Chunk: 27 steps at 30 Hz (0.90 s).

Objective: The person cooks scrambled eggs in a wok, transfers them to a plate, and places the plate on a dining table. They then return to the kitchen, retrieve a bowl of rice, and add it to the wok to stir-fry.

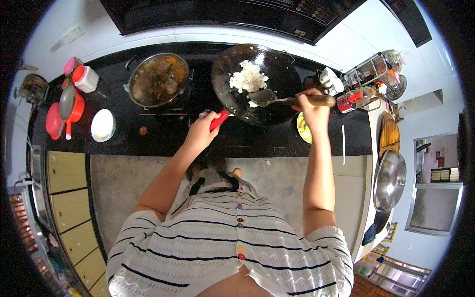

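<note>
A large dark wok (225, 74) sits on the stove, with a heap of white rice (249, 76) in its upper left part. My left hand (202, 131) is closed around the wok's red handle (219, 120). In my right hand (313, 110) is a spatula (282, 101), gripped by its wooden handle. The blade lies in the wok at the lower edge of the rice, with a few grains beside it. Close below my right hand, partly covered by it, stands a bowl (304, 127) with yellow-green food.
Left of the wok stands a pot (161, 81) of brown stew. Farther left are a white bowl (103, 125), a small red pan (72, 106) and a red-lidded jar (86, 79). At right are a condiment rack (368, 76), a glass lid (390, 180) and a wooden board (389, 132).
</note>
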### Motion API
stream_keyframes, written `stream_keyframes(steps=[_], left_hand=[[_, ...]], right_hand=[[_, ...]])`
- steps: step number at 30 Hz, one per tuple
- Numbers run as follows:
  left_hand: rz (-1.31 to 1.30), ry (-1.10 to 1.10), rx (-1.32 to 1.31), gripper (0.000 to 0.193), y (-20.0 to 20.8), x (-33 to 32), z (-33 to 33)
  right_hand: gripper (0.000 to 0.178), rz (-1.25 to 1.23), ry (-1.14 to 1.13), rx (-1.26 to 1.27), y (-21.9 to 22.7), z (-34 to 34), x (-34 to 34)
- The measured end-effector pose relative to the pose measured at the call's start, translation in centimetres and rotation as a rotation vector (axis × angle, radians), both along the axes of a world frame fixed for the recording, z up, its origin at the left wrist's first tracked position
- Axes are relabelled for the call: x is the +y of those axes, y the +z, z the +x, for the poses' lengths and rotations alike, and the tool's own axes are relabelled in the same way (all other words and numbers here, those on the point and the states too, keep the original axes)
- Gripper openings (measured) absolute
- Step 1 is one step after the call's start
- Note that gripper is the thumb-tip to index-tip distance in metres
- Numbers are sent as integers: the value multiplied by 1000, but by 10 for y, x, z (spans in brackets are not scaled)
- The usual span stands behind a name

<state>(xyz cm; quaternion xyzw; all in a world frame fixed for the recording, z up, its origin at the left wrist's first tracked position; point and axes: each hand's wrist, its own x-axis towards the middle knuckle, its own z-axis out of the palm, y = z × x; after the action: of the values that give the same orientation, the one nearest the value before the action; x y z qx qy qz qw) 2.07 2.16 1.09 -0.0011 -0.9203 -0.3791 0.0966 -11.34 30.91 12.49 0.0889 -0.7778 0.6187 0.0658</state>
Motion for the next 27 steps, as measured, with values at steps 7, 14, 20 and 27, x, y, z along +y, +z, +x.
stream_keyframes(steps=[7,14,20,27], left_hand=[[-14,-5,-24,38,1,4,-1],[-12,19,-24,37,-1,-1,1],[-33,-22,-32,37,3,3,0],[-25,1,-34,39,2,1,1]], right_hand=[[10,260,12,72,-34,-9,2],[17,134,59,-28,24,-23,-3],[20,262,-21,2,-6,-42,-9],[14,407,44,-65,24,-42,-11]])
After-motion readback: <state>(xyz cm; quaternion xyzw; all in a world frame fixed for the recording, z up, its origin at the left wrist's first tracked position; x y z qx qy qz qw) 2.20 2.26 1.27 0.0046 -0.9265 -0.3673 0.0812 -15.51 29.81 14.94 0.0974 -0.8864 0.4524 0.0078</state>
